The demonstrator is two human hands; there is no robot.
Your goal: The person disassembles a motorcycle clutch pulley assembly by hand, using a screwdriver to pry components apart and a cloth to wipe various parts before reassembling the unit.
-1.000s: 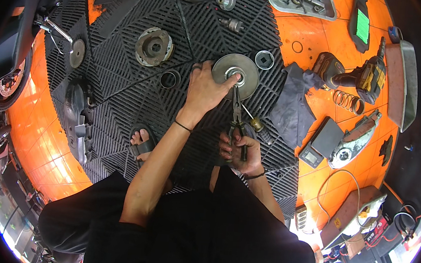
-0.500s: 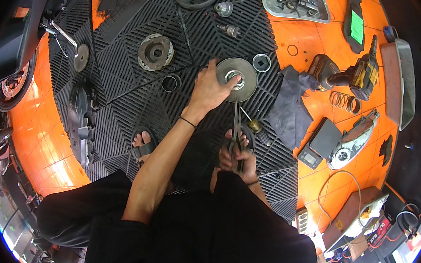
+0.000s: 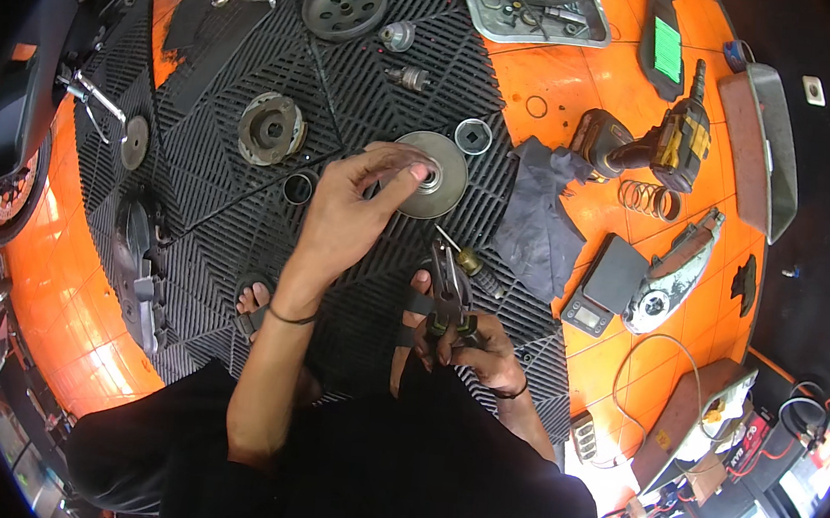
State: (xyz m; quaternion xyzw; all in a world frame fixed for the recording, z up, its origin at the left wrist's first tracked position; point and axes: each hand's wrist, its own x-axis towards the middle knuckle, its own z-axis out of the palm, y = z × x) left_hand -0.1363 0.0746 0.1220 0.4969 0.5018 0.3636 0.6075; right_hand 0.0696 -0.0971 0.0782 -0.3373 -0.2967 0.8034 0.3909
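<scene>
The round, flat grey metal disc with a raised silver hub (image 3: 450,191) lies on the black ribbed rubber mat (image 3: 369,107), ahead of the person and slightly left of the right hand (image 3: 488,354). The left hand (image 3: 346,202) is nearer: it reaches over the disc's left side, thumb and fingertips bent together at the hub, though I cannot tell whether they pinch anything. The right hand is closed around dark metal pliers (image 3: 450,294), their long axis running away from the body and leaning slightly left toward the disc, apart from it. A yellow-handled screwdriver (image 3: 470,262) lies just beside the pliers.
</scene>
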